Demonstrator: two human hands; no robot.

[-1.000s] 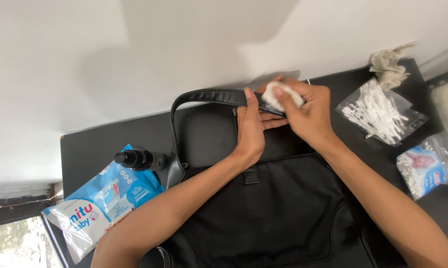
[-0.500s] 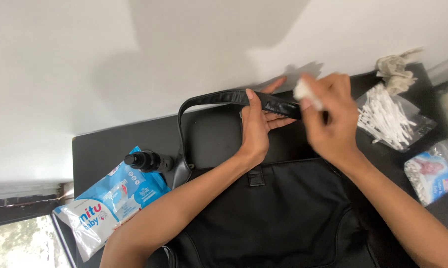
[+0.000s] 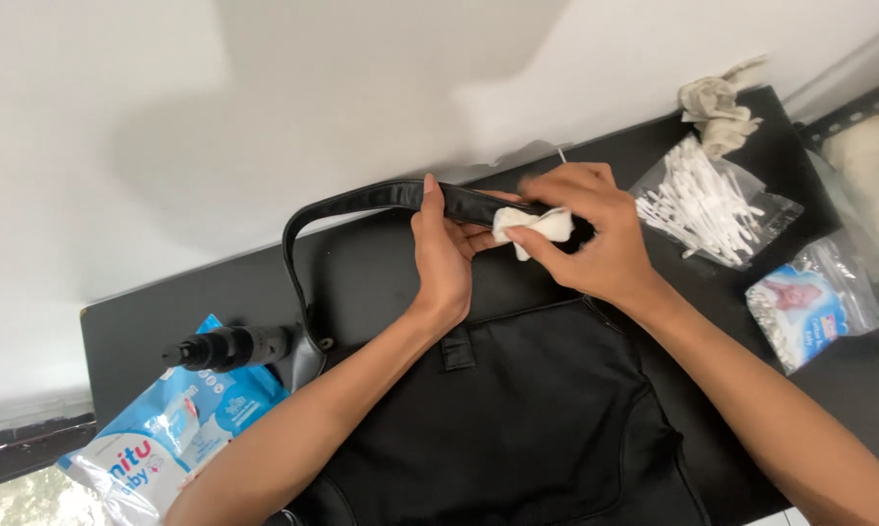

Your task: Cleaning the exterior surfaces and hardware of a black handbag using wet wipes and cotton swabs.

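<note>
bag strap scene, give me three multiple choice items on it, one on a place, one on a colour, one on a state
1. Where does the dark spray bottle lie?
A. left of the black bag, beside the blue wipes pack
B. on the bag of cotton swabs
C. in the right hand

2. What colour is the bag strap?
A. red
B. black
C. white

3. What is the right hand doing?
A. resting flat on the table
B. lifting the swab bag
C. pressing a white wipe against the strap

Answers:
1 A: the bottle lies on its side at the table's left end, next to the blue pack.
2 B: the strap arches black against the white wall.
3 C: its fingers pinch the wipe onto the strap, which the left hand grips.
</note>
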